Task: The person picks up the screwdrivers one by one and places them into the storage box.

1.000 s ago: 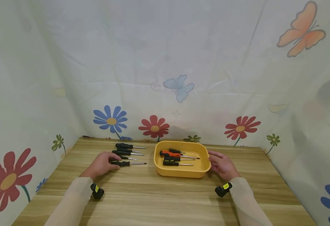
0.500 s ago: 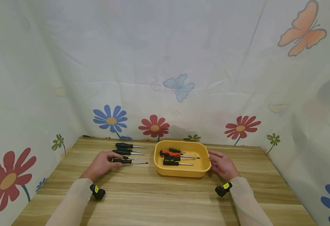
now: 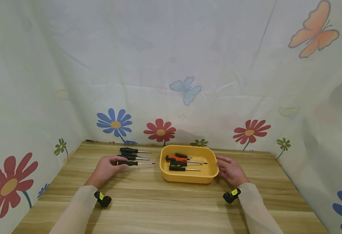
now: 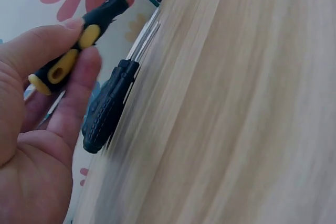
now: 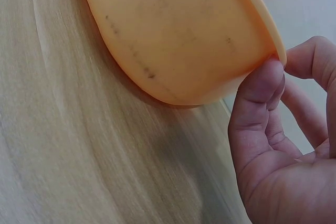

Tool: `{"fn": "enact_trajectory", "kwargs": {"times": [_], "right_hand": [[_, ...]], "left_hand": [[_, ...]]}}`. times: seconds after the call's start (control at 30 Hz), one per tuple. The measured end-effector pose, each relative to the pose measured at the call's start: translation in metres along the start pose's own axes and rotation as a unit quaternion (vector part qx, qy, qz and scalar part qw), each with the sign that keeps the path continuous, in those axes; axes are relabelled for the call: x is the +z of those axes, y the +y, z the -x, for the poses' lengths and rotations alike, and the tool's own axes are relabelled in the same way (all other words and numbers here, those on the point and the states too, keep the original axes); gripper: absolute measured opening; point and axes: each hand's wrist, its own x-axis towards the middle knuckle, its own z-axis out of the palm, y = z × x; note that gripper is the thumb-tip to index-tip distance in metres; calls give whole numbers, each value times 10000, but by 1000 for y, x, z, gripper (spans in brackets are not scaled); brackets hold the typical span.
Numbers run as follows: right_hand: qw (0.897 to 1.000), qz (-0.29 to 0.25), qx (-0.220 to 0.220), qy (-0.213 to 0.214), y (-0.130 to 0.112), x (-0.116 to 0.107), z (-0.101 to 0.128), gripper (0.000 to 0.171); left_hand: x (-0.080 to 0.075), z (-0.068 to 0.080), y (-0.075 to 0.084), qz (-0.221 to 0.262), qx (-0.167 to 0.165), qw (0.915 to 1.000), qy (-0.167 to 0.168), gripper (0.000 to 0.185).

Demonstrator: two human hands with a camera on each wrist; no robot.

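Pinching screwdriver [image 4: 91, 35]: left hand [image 3: 106, 169]. Right hand [image 3: 231, 172] gripping yellow tray [image 3: 188, 178].

Head camera looks forward and down; close wrist views share its held screwdriver [image 3: 131, 163] (left), tray [image 3: 188, 178] (right).

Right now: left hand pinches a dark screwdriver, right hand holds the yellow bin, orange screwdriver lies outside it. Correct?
No: the orange screwdriver lies inside the yellow bin, per the head view. The left hand pinches a dark screwdriver and the right hand holds the bin.
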Motion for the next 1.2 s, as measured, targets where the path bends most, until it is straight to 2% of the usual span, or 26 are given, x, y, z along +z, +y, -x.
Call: {"fn": "enact_trajectory", "kwargs": {"times": [0.2, 0.47, 0.57, 0.7, 0.87, 1.0, 1.2], "right_hand": [[9999, -88, 0, -90, 0, -1, 0, 52], [9999, -45, -40, -90, -1, -1, 0, 52], [9999, -50, -40, -82, -1, -1, 0, 52], [9999, -75, -32, -67, -1, -1, 0, 52], [10000, -59, -40, -46, -1, -1, 1, 52], [10000, -29, -29, -27, -1, 0, 2, 52], [10000, -5, -28, 12, -2, 0, 2, 52]], "left_hand": [[3, 3, 8, 230, 17, 9991, 356, 47], [7, 4, 23, 909, 253, 9930, 709, 43], [8, 3, 29, 1168, 414, 9897, 723, 45], [11, 1, 37, 1264, 662, 9874, 685, 47], [17, 2, 43, 1433, 886, 9838, 606, 40], [23, 1, 43, 1640, 1003, 9797, 566, 36], [29, -1, 44, 1701, 1072, 9771, 699, 37]]}}
